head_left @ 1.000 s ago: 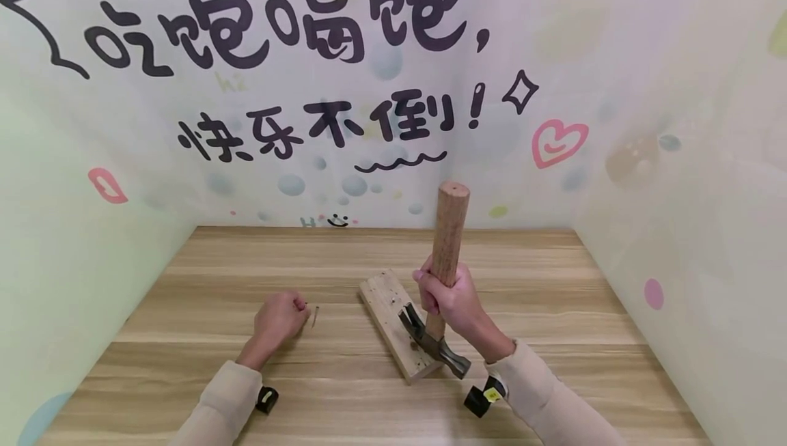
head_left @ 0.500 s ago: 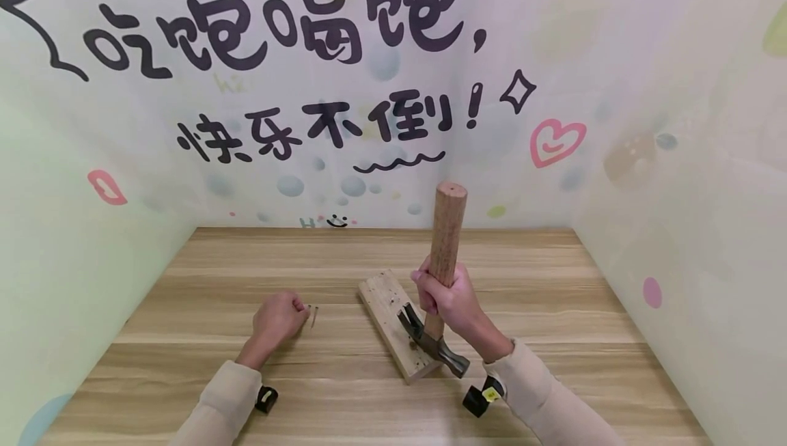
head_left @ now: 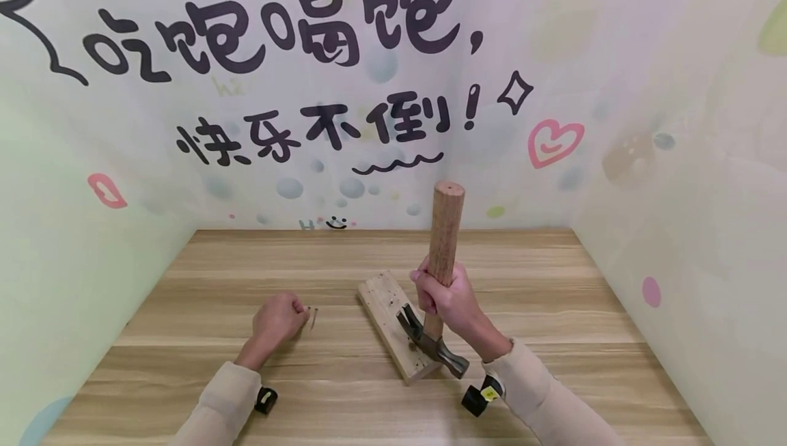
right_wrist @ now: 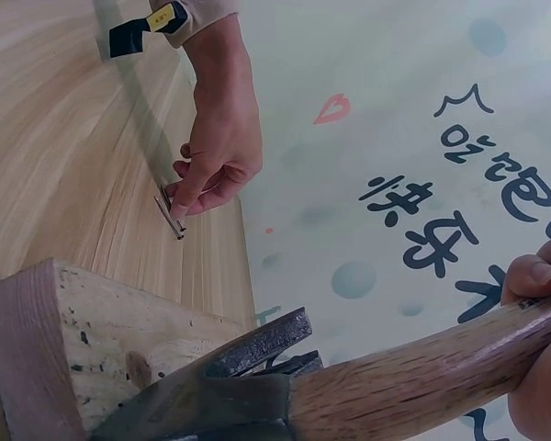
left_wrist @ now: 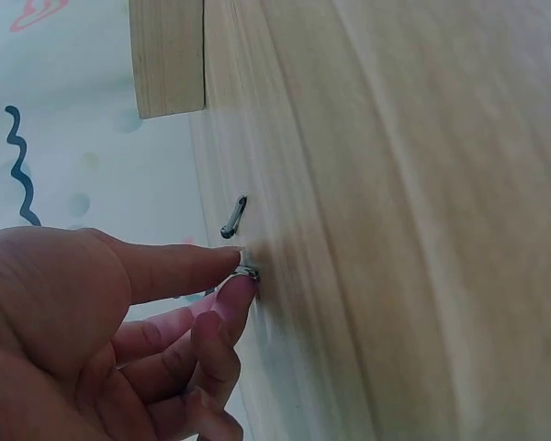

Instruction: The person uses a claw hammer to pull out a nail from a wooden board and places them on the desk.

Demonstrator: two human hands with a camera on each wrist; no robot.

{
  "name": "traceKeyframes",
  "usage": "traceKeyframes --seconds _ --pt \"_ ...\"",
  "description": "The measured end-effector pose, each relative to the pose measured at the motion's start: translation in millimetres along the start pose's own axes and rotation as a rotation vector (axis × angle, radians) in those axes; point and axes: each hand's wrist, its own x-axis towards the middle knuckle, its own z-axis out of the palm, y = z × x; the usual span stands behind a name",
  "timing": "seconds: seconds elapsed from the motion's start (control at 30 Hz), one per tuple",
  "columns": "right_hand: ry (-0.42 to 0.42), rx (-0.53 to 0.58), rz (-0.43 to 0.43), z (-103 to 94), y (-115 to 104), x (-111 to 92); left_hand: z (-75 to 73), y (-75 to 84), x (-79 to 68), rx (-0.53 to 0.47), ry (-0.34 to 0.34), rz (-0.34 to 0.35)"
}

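I count one hammer, one wooden block, two nails, two sleeves, two black wrist devices, one tabletop, plus my left hand and right hand, two in all.

Room between loose nail and board; hammer overhangs board.

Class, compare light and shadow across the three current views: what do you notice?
Head view: bright, fairly even light, the hammer clearly outlined; left wrist view: dimmer, a soft shadow on the tabletop beside the left hand; right wrist view: also dimmer, a shadow band running towards that hand.
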Motion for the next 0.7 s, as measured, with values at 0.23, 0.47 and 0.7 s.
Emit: traceKeyframes --seconds 0.23,0.47,0.7 --pt "0.0 0.005 0.0 -0.9 1 0 -2.2 5.7 -1.5 -0.018 0.005 0.016" --pt "0.006 0.01 -0.004 -1.5 2 3 0.9 30.2 6.5 0.02 0.053 0.075" --pt "0.012 -0.014 0.025 -2.2 3 6 15.7 59.3 17.3 -0.041 0.054 0.113"
